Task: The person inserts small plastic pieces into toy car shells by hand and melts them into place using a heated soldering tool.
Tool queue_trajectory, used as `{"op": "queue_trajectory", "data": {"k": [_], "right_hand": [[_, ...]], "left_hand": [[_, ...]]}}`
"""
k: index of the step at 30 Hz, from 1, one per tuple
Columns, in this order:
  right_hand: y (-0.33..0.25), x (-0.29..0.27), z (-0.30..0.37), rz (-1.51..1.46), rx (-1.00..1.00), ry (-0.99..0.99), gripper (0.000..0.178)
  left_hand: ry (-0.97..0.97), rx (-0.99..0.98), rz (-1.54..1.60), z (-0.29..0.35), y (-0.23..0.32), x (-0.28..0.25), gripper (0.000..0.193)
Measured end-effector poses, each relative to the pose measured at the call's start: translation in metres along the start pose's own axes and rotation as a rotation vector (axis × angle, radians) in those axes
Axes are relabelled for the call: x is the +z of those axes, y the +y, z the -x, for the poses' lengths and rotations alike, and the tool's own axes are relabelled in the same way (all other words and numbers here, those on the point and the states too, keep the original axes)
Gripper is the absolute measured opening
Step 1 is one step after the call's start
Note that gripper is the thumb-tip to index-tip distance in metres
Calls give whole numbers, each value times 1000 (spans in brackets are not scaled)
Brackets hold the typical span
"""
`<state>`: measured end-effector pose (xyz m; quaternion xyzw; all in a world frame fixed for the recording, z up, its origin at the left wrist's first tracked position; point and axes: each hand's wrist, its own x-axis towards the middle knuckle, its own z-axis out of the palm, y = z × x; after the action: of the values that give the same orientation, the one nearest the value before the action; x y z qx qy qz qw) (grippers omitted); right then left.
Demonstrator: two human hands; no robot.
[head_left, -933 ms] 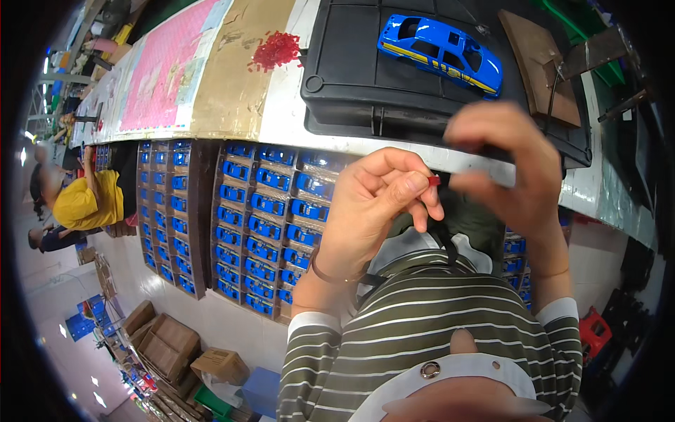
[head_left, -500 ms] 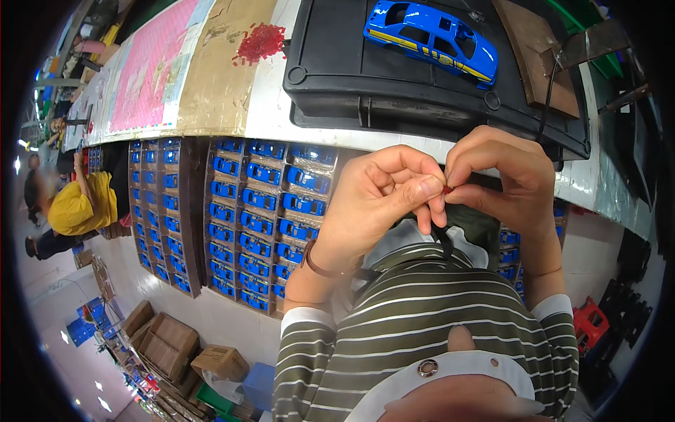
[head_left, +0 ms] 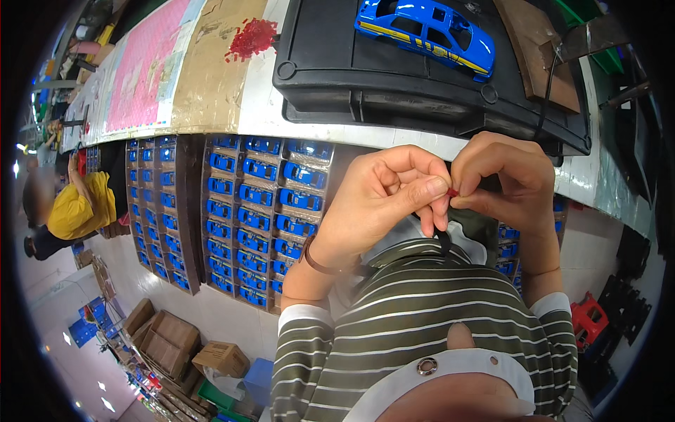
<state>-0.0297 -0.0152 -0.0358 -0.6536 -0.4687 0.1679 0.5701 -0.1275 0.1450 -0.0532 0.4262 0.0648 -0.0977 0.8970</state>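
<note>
Between my fingertips is a small red piece [head_left: 452,192], mostly covered by the fingers. My left hand [head_left: 397,193] pinches it with thumb and index finger from one side. From the other side my right hand [head_left: 503,176] pinches it the same way, so the two hands almost meet in front of my body. Beyond them a blue toy car body [head_left: 429,35] with a yellow side stripe rests on an upturned black plastic bin [head_left: 320,53]. A pile of small red pieces [head_left: 253,38] lies on brown cardboard to the left of the bin.
Divided trays [head_left: 246,204] of blue car bodies stand below the table edge at left. A brown board [head_left: 538,53] and a metal bracket [head_left: 594,39] sit at the bin's right. Someone in a yellow shirt [head_left: 81,207] works far left. Cardboard boxes [head_left: 221,359] stand lower left.
The view has shifted slightly, so the bin and car sit a little further left and higher. Both hands keep their pinch, with the fingertips drawn slightly apart around the red piece.
</note>
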Motion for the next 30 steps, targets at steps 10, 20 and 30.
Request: {"op": "queue_trajectory", "data": {"k": [10,20,30], "right_hand": [[-4,-10,-8,441,-134,182,17],[33,-14,-82,1092,-128,232,48],[2,-29,-32,272,-146,-51,65]], "left_hand": [[249,264,-163,3,4,-4,10],[533,689,-697,-14,42,-37,7],[120,555,-463,-1,53,-20,5]]}}
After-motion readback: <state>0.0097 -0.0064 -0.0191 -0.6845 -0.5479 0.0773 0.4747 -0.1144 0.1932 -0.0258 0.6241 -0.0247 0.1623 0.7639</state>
